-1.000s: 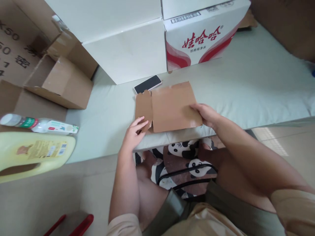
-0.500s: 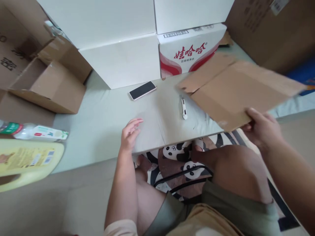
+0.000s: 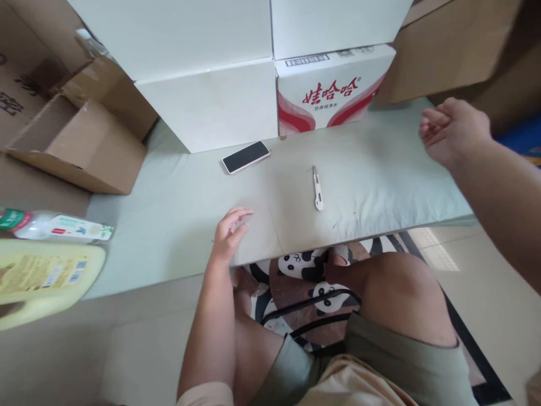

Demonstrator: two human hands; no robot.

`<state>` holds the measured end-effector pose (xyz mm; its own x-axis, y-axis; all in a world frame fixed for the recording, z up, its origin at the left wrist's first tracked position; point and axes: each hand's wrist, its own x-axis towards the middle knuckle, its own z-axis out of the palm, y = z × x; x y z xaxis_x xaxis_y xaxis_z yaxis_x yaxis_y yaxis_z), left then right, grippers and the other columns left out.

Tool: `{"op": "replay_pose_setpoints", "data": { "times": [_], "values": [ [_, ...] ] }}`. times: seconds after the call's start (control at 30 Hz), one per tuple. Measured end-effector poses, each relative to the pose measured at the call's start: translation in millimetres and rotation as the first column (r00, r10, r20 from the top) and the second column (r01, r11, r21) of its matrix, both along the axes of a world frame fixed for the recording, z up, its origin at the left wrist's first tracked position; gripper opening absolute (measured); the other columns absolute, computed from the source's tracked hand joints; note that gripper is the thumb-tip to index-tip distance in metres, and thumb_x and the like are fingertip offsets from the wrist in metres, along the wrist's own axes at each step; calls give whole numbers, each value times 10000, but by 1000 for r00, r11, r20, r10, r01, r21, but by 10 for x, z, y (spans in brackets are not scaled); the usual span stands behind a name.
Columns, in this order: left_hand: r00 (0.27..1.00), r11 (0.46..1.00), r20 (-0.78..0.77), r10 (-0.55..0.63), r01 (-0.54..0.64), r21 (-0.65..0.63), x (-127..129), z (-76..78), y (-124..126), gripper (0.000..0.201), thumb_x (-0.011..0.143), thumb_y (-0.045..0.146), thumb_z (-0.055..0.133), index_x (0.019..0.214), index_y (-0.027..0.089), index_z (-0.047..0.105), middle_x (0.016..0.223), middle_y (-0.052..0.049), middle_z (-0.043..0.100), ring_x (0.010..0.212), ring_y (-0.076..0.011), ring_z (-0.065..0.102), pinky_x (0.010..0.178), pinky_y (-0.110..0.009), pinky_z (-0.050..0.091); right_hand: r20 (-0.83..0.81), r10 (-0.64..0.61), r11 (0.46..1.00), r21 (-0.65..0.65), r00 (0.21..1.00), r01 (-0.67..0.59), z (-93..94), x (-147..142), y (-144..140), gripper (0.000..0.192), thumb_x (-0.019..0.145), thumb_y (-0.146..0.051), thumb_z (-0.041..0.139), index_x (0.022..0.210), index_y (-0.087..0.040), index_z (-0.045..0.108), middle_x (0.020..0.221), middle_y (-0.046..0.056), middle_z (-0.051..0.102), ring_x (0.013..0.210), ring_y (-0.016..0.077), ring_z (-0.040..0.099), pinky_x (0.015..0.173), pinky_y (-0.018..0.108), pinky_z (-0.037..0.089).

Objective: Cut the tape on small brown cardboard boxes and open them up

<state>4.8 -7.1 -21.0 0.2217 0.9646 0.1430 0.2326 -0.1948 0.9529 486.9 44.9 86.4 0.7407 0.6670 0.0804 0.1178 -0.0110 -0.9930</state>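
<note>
Pale green padded bench (image 3: 169,197) runs across the view, with white cartons (image 3: 203,84) stacked along its far edge and a red-and-white printed carton (image 3: 333,90) beside them on the right. Open brown cardboard boxes (image 3: 80,141) sit at the far left corner. Off the left edge lie a clear labelled bottle (image 3: 54,225) and a yellow jug (image 3: 46,276).

Your left hand (image 3: 228,234) rests at the near edge of the bench, about midway along it, palm down, fingers loosely spread and slightly curled, holding nothing. Fingertips touch the padding.

Your right hand (image 3: 454,135) is raised above the right end of the bench, fingers loosely curled inward, gripping nothing. A large sheet of brown cardboard (image 3: 448,51) stands just beyond it at the far right corner, apart from the hand; whether it leans on anything you cannot tell.

White utility knife (image 3: 316,189) lies flat on the bench, roughly central, between your two hands and nearer the left one, touching neither. Its long axis points toward the far edge.

Phone (image 3: 245,157) lies screen up, dark, near the far edge just in front of the white cartons, to the far left of the knife and well apart from both hands.

Below the near edge, your knees and a panda-print mat (image 3: 304,265) show.
</note>
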Motion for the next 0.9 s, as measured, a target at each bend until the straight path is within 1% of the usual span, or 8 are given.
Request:
{"op": "replay_pose_setpoints", "data": {
  "times": [0.07,0.13,0.23,0.3,0.43,0.53,0.73,0.9],
  "values": [
    [1000,1000,-1,-12,12,19,-21,13,4,359,772,466,654,985,198,765,1118,-115,722,1098,-273,651,996,-451,501,-216,45,997,-56,975,-59,-44,-233,-102,226,948,-52,451,776,-171,537,831,56,659,569,42,548,600,244,449],
    [1000,999,8,-9,9,41,-61,35,-8,341,780,446,644,987,203,765,1107,-108,722,1083,-261,653,983,-441,505,-291,93,987,-100,952,-127,-113,-495,-288,128,910,-81,524,841,-162,595,916,79,695,583,62,571,584,235,456],
    [999,997,44,28,-32,74,-115,69,-59,304,797,419,623,972,207,754,1104,-102,723,1071,-244,654,966,-427,516,-243,163,964,-169,956,-207,-209,-798,-496,91,879,-114,545,865,-162,621,962,87,708,575,70,582,560,219,461],
    [997,994,53,50,-55,99,-133,84,-112,249,804,369,611,950,210,736,1087,-94,726,1061,-232,662,963,-421,516,-212,215,944,-205,953,-259,-239,-949,-537,102,877,-132,538,878,-165,634,968,81,712,569,69,592,549,202,468],
    [990,980,82,118,-130,150,-177,106,-226,92,793,220,575,844,208,651,1016,-68,724,1037,-205,675,959,-402,510,-151,354,885,-264,923,-383,-222,-1351,-459,99,832,-131,582,888,-174,652,963,67,722,571,71,615,523,176,473],
    [980,959,129,150,-177,223,-268,149,-285,53,797,169,575,762,205,587,991,-60,712,1009,-190,669,912,-366,514,-91,496,804,-326,864,-496,-204,-1844,-313,111,811,-125,602,890,-181,657,955,53,722,562,65,611,508,168,467],
    [968,922,128,216,-245,300,-499,249,-360,160,769,54,560,720,204,534,915,-40,676,928,-168,651,902,-336,508,44,768,598,-404,639,-692,-295,-3188,159,119,827,-148,624,915,-198,685,948,17,719,591,69,610,503,174,469],
    [964,924,124,235,-261,278,-612,255,-366,161,743,57,549,725,211,505,896,-39,641,894,-176,624,871,-341,502,287,898,431,-427,333,-795,-347,-4455,616,179,830,-162,637,998,-196,688,848,3,698,581,88,613,491,188,468]
  ]
}}
